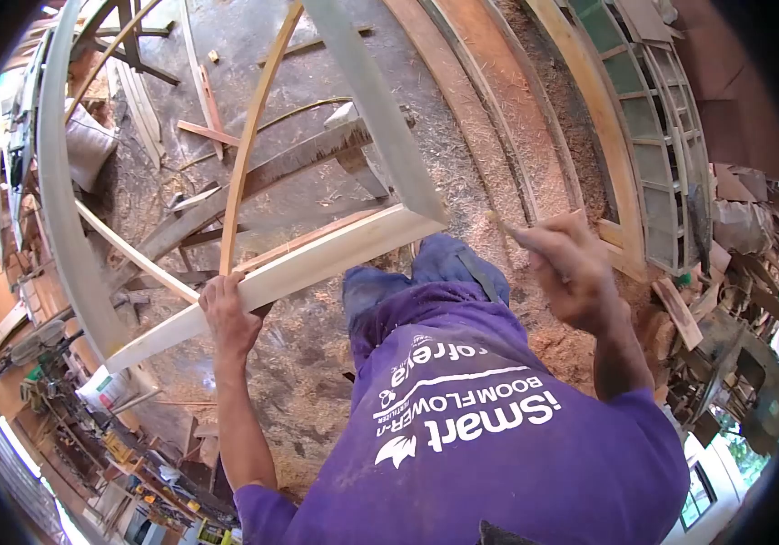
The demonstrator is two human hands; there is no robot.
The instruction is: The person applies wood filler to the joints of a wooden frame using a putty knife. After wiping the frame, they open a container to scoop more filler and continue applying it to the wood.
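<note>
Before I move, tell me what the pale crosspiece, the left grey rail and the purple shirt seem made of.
Pale crosspiece: apparently bare wood, by its creamy, matte surface.
Left grey rail: likely wood, plank-shaped; its even grey could be primer.
Purple shirt: fabric, matte, by its soft folds; white lettering looks printed.

grey floor (pixel 235 100): wood shavings (pixel 557 345) strewn, crossed reddish sticks (pixel 212 123), small yellowish block (pixel 214 56).

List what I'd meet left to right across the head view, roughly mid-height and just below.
White bucket → left hand → blue trousers → right hand → short loose wood piece.
</note>
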